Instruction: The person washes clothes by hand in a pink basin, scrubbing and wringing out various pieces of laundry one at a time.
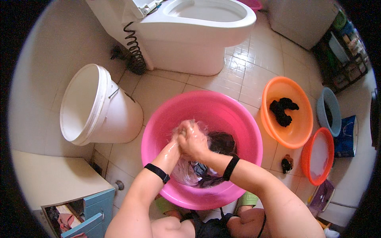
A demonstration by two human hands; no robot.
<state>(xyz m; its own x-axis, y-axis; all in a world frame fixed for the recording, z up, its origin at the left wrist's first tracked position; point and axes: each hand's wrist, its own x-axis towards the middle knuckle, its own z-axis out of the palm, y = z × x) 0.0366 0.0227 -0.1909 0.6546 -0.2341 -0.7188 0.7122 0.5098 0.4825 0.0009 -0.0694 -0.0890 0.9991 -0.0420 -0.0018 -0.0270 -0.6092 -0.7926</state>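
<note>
The fingers of the left hand and right hand curl and press together; whether cloth is clenched between them cannot be told. Water clings about both hands. Hold the pressed hands inside the rim of the pink basin, so that drips and splashes fall within. Directly below, in the basin, lie a pale garment and a dark garment. An orange basin with black cloth stands to the right, apart.

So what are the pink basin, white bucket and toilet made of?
Pink basin: probably plastic, satiny, evenly coloured with a rounded rim. White bucket: likely plastic too, duller, with a moulded collar. Toilet: apparently glazed ceramic, judging by its smooth, glossy white curves.
</note>
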